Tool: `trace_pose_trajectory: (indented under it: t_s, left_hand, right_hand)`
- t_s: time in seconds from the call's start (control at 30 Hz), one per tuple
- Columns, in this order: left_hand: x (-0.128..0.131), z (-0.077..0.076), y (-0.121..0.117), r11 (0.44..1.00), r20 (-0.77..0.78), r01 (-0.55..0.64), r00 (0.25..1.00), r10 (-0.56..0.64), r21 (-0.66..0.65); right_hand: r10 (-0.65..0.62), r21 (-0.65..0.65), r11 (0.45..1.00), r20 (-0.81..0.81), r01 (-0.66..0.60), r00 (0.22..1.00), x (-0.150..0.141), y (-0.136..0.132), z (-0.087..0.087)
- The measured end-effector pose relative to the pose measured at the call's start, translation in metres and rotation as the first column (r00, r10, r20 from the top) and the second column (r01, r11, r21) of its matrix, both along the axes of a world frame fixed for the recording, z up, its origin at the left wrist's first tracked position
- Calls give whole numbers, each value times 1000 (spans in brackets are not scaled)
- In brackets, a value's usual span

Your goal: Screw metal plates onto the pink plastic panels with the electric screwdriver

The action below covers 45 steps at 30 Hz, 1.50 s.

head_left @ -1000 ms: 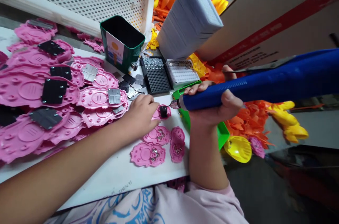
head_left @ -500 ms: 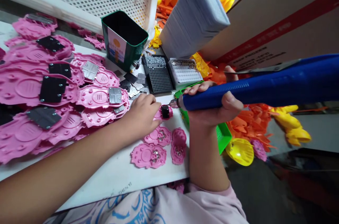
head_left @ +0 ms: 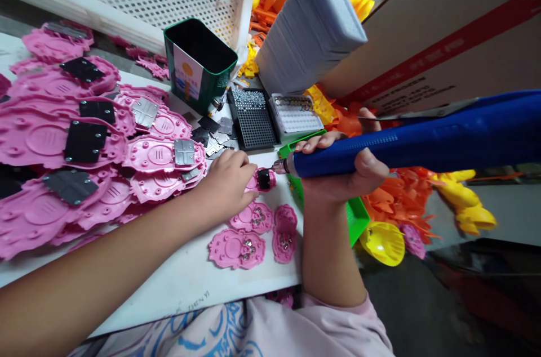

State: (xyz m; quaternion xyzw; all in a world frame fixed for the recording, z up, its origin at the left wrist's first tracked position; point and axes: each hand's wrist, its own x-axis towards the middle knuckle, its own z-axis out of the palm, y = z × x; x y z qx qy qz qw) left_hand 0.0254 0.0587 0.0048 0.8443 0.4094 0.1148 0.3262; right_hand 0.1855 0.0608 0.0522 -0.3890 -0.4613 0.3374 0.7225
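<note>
My left hand (head_left: 231, 181) is closed over the near end of a small pink plastic part (head_left: 252, 183), pressing it down on the white table. A black plate (head_left: 264, 178) lies on that part's exposed end. In my right hand (head_left: 359, 174) is a blue electric screwdriver (head_left: 406, 146), held nearly level, its fingers wrapped round the body. The screwdriver's metal tip (head_left: 279, 166) is right by the black plate; whether it touches a screw cannot be made out. Below my left hand lie pink parts (head_left: 236, 247) with small metal pieces on them.
Pink parts with plates (head_left: 84, 143) are piled on the left. Beyond my hands stand a dark green bin (head_left: 198, 64), a black screw tray (head_left: 253, 120), a white tray (head_left: 296, 112) and loose metal plates (head_left: 217, 134). A green basket (head_left: 357, 219) sits under my right forearm.
The screwdriver has shifted very slightly to the right and down, showing a little more of its bit. My left hand stays in place on the pink part.
</note>
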Motion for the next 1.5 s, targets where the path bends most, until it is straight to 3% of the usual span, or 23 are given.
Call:
trace_pose_trajectory:
  t_s: [0.6,0.77,0.97,1.17,1.5]
  left_hand:
    - [6,3,-7,997,-43,-61,997,62,43]
    - [3,3,-7,999,-23,-39,999,40,19]
    - [-2,5,-5,1000,9,-24,1000,24,-18]
    - [-4,4,-5,1000,11,-15,1000,15,-12]
    - [-4,1,-7,1000,24,-26,999,26,2]
  right_hand:
    - [107,-81,991,68,-102,992,-9,4,0]
    - [121,-79,990,91,-114,988,-11,9,10]
    - [11,25,1000,-37,-10,999,-32,53,22]
    - [-101,40,994,-71,104,992,-45,109,7]
    - [-156,28,987,-4,156,988,-46,119,-3]
